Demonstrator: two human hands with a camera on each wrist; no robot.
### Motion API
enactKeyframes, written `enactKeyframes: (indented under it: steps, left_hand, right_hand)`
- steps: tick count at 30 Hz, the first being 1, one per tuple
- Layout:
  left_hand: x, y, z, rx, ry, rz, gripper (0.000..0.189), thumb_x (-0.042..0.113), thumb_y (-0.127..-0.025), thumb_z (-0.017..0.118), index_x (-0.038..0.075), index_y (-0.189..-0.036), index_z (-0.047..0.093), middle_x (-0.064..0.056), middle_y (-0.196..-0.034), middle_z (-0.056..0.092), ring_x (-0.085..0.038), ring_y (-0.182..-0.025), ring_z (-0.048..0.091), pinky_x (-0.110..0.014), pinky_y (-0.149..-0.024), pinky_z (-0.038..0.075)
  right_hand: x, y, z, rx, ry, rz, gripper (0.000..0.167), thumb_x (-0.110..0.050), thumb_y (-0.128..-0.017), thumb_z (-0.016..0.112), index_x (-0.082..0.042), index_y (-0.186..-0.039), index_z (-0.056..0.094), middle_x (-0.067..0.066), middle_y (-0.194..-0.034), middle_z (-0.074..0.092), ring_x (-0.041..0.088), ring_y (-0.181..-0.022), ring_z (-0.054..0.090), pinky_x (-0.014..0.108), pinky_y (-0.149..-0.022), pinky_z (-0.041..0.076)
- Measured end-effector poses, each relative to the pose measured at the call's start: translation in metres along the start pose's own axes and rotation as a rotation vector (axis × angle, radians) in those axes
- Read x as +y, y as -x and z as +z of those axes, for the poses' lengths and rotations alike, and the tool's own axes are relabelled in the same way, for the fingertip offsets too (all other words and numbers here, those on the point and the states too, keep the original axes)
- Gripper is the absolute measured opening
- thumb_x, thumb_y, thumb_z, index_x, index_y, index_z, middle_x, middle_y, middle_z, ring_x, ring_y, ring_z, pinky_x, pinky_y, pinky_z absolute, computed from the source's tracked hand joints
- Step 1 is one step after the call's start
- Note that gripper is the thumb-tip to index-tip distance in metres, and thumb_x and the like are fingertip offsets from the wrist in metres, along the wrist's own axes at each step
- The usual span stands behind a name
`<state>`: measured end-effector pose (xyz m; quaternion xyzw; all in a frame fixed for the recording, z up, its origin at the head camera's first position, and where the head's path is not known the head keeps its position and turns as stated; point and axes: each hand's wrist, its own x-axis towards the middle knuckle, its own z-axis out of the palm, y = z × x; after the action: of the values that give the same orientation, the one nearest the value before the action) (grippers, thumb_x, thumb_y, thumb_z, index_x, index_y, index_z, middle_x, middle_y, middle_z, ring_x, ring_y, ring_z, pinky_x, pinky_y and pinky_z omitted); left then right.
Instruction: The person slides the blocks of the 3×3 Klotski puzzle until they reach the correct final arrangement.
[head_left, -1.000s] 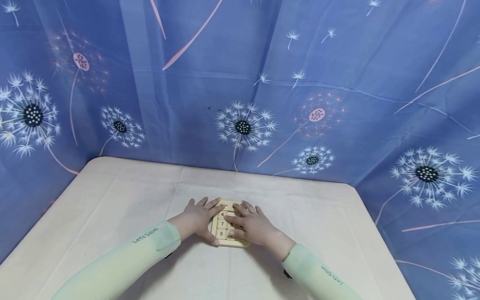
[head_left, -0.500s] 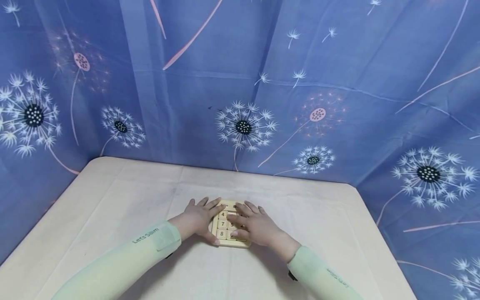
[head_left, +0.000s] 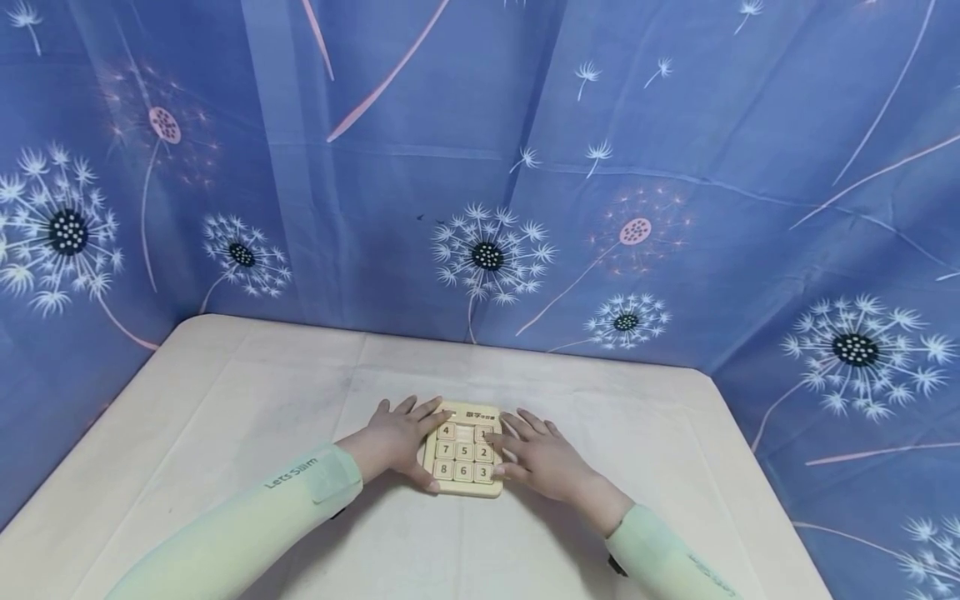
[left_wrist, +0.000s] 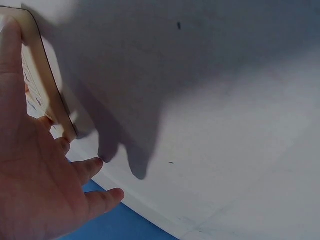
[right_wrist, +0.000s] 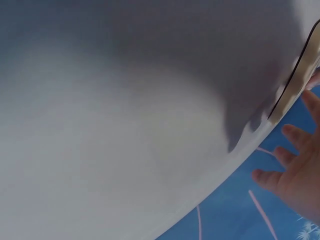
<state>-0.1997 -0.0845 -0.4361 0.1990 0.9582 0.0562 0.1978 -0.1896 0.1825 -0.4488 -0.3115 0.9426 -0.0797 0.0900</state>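
A cream sliding number puzzle [head_left: 468, 490] lies flat on the table. Its tiles read 4 and 1 in the far row with a vacant slot between them, then 7, 5, 2, then 8, 6, 3. My left hand [head_left: 395, 437] rests along the left side, fingers spread, thumb at the near left corner and index finger over the far left of the frame. On the right side, my right hand [head_left: 547, 458] has its fingers extended, index fingertip at the 1 tile [head_left: 482, 434] and thumb near the 3 tile. Both wrist views show only the puzzle's edge.
A pale cloth-covered table [head_left: 300, 375] surrounds the puzzle. Blue curtains [head_left: 375, 233] with a dandelion print stand behind it and along both sides. Light green sleeves [head_left: 300, 492] cover both forearms.
My right hand has drawn back to the right, off the middle of the puzzle, uncovering the 1, 2, 3, 5 and 6 tiles and the printed heading. My left hand stays in place.
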Motion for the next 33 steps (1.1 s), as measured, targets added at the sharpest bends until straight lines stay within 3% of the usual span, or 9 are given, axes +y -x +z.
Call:
enactKeyframes:
  steps: [9, 33]
  left_hand:
    - [0.0006, 0.0008, 0.0014, 0.010, 0.006, -0.001, 0.116, 0.069, -0.066, 0.085, 0.026, -0.161, 0.034, 0.002, -0.173, 0.024, -0.038, -0.158, 0.028, -0.067, -0.126, 0.025]
    - [0.0014, 0.0004, -0.0010, 0.003, -0.003, 0.000, 0.115, 0.069, -0.067, 0.085, 0.026, -0.161, 0.034, 0.002, -0.173, 0.024, -0.038, -0.158, 0.028, -0.066, -0.126, 0.025]
  right_hand:
    - [0.0079, 0.0043, 0.0013, 0.001, 0.007, 0.009, 0.058, -0.050, -0.101, 0.056, -0.021, -0.150, 0.053, 0.019, -0.163, 0.039, 0.048, -0.153, 0.032, 0.075, -0.118, 0.031]
    - [0.0008, -0.0007, 0.0036, 0.010, 0.022, 0.021, 0.057, -0.053, -0.101, 0.054, -0.022, -0.149, 0.055, 0.019, -0.163, 0.040, 0.047, -0.153, 0.033, 0.074, -0.117, 0.032]
